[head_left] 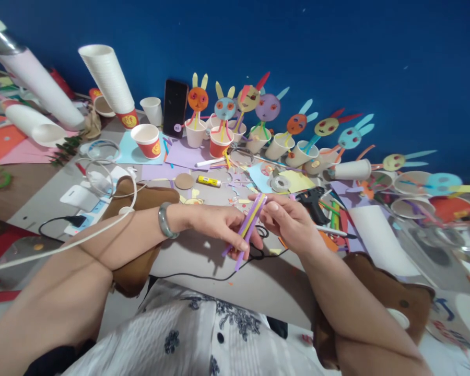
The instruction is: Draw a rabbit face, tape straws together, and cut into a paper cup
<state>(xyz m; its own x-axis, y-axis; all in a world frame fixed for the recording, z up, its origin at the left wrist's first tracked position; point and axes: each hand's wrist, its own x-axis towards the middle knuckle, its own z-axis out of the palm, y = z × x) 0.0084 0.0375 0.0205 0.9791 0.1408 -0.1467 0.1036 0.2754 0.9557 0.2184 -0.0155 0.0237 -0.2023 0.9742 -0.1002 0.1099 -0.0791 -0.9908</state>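
Observation:
Between my two hands, above the front part of the table, is a set of purple and yellow paper strips [251, 222]. My left hand [223, 227], with a bangle on its wrist, is closed round the lower part, thumb on top. At the upper end, the fingertips of my right hand [285, 219] pinch the strips. The yellow strip lies between purple ones, and two purple ends stick out below my left hand. Behind my hands lie a yellow glue stick [209, 181] and a round brown disc [184, 181]. A black glue gun [312, 204] lies just right of my right hand.
Paper cups with rabbit-faced figures [198, 99] line the blue wall. A tall cup stack [109, 78], a phone [175, 107] and a red-white cup [146, 141] stand back left. A white cable [135, 193] crosses over my left forearm near a power strip [82, 209]. A tape roll [280, 183] lies mid-table.

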